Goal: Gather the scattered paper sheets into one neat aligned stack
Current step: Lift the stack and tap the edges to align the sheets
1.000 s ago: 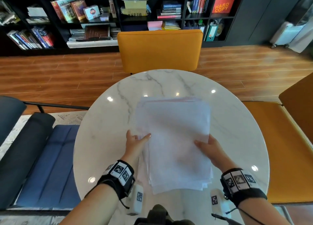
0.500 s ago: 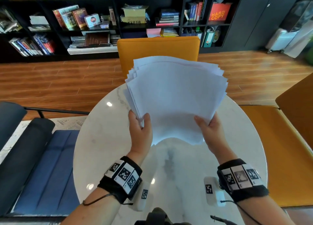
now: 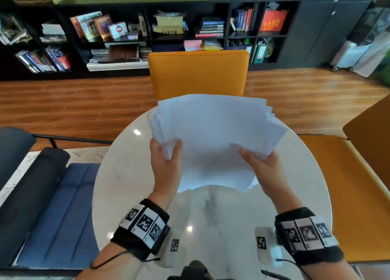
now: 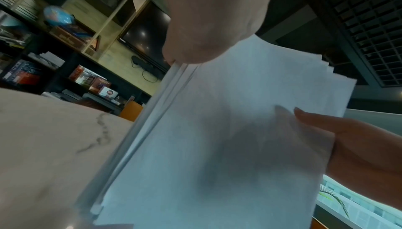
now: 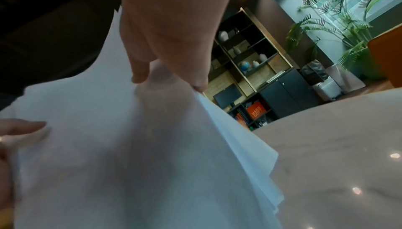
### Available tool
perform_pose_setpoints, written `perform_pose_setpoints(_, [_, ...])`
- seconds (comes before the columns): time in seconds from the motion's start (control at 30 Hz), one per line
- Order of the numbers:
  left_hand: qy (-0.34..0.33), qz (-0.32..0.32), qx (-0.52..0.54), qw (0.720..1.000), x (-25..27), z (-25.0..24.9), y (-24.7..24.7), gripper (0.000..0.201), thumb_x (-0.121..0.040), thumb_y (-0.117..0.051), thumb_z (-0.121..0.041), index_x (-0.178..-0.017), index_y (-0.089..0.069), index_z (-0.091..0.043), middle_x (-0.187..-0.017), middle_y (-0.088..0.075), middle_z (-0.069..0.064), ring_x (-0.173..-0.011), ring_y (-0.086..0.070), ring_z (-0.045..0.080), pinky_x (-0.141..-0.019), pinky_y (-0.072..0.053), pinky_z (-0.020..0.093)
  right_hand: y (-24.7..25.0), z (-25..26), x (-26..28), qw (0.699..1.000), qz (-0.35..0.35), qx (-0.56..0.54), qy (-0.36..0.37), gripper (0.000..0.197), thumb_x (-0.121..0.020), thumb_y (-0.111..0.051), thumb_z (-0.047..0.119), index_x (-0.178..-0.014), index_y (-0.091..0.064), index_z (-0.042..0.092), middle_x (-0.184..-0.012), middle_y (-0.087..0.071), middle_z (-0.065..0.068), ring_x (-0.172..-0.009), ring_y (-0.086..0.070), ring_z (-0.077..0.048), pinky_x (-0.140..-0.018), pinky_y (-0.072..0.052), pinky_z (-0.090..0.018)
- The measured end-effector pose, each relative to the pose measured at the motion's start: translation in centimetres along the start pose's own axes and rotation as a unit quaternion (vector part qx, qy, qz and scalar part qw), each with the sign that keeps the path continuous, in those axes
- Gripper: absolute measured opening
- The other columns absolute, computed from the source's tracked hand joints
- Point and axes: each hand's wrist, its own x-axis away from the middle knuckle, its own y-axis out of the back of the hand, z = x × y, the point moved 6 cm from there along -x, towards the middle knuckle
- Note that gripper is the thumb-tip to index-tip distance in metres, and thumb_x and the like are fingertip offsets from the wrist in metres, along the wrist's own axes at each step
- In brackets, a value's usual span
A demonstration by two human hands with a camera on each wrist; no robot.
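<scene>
A sheaf of white paper sheets (image 3: 213, 140) stands upright with its lower edge close above the round marble table (image 3: 130, 174). The upper corners are fanned and uneven. My left hand (image 3: 166, 153) grips the sheaf's left edge, thumb in front. My right hand (image 3: 259, 163) grips the right edge, thumb on the front sheet. In the left wrist view the paper sheets (image 4: 228, 146) fill the frame, with my left hand (image 4: 195, 55) pinching their top. In the right wrist view my right hand (image 5: 172, 78) pinches the paper sheets (image 5: 130, 164).
A yellow chair (image 3: 198, 73) stands behind the table, another yellow chair (image 3: 354, 184) to the right, and a blue chair (image 3: 52, 206) to the left. A dark bookshelf (image 3: 126, 33) lines the far wall across the wooden floor.
One second ago the sheets lay flat on the table under both hands. They were lifted upright, and since half a second ago the sheaf has come down toward the tabletop.
</scene>
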Motion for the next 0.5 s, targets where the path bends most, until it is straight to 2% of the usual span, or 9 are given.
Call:
perform_pose_setpoints(0.03, [-0.002, 0.005, 0.004, 1.0, -0.1, 0.0, 0.5, 0.025, -0.085, -0.066, -0.017, -0.099, -0.048, -0.029, -0.102, -0.061, -0.004, -0.094, -0.061, 0.0, -0.082, -0.047, 0.019, 0.1, 0.3, 0.4, 1.0, 0.021, -0.011, 0.003, 0.031, -0.074, -0.078, 0.016, -0.104, -0.069, 0.017, -0.097, -0.076, 0.002, -0.091, -0.072, -0.013, -0.079, -0.057, -0.03])
perform_pose_setpoints(0.1, [0.013, 0.03, -0.007, 0.999, 0.2, 0.7, 1.0, 0.031, -0.083, -0.069, -0.021, -0.104, -0.049, -0.029, -0.107, -0.062, 0.0, -0.101, -0.061, 0.01, -0.088, -0.05, 0.03, 0.3, -0.5, 1.1, 0.998, 0.045, -0.031, -0.014, 0.048, -0.065, -0.083, 0.03, -0.108, -0.069, 0.014, -0.102, -0.076, -0.002, -0.096, -0.072, -0.015, -0.079, -0.057, -0.028])
perform_pose_setpoints(0.17, [0.043, 0.059, -0.01, 0.997, 0.9, 1.9, 0.8, 0.033, -0.084, -0.068, -0.02, -0.111, -0.05, -0.025, -0.112, -0.063, 0.001, -0.105, -0.061, 0.013, -0.098, -0.048, 0.041, 0.3, -2.0, 1.7, 0.998, 0.024, -0.023, -0.045, 0.061, -0.057, -0.084, 0.044, -0.105, -0.07, 0.01, -0.097, -0.077, -0.001, -0.092, -0.072, -0.015, -0.076, -0.056, -0.029])
perform_pose_setpoints(0.27, [0.064, 0.095, -0.008, 0.993, 1.9, 1.9, -0.3, 0.028, -0.087, -0.057, -0.029, -0.112, -0.048, -0.037, -0.12, -0.061, -0.003, -0.114, -0.058, 0.013, -0.105, -0.042, 0.048, 0.2, -2.7, 1.8, 0.997, -0.022, -0.034, -0.059, 0.03, -0.072, -0.078, 0.024, -0.096, -0.072, 0.007, -0.08, -0.077, 0.006, -0.077, -0.073, -0.009, -0.072, -0.055, -0.033])
perform_pose_setpoints(0.33, [0.053, 0.103, 0.005, 0.993, 1.5, 0.7, -0.8, 0.024, -0.089, -0.051, -0.03, -0.112, -0.048, -0.036, -0.118, -0.06, -0.006, -0.115, -0.057, 0.014, -0.105, -0.041, 0.05, 0.1, -1.4, 1.5, 0.998, -0.027, -0.039, -0.04, 0.041, -0.068, -0.078, 0.024, -0.101, -0.071, 0.0, -0.079, -0.077, 0.008, -0.076, -0.072, -0.007, -0.067, -0.055, -0.024])
perform_pose_setpoints(0.4, [0.032, 0.104, 0.034, 0.993, 0.8, -0.8, -0.7, 0.026, -0.09, -0.05, -0.026, -0.115, -0.047, -0.03, -0.119, -0.06, -0.006, -0.117, -0.056, 0.016, -0.106, -0.041, 0.048, 0.8, 0.4, 1.2, 0.998, -0.028, -0.049, -0.009, 0.04, -0.07, -0.078, 0.019, -0.104, -0.07, 0.0, -0.082, -0.077, 0.009, -0.078, -0.072, -0.005, -0.065, -0.054, -0.017])
perform_pose_setpoints(0.5, [0.003, 0.116, 0.045, 0.992, 0.6, -1.8, -0.1, 0.029, -0.091, -0.056, -0.019, -0.115, -0.046, -0.032, -0.121, -0.06, -0.002, -0.117, -0.057, 0.013, -0.103, -0.043, 0.038, 1.8, 2.1, 1.1, 0.999, -0.014, -0.035, 0.019, 0.033, -0.073, -0.078, 0.016, -0.105, -0.071, 0.012, -0.094, -0.077, 0.005, -0.089, -0.072, -0.008, -0.073, -0.056, -0.02])
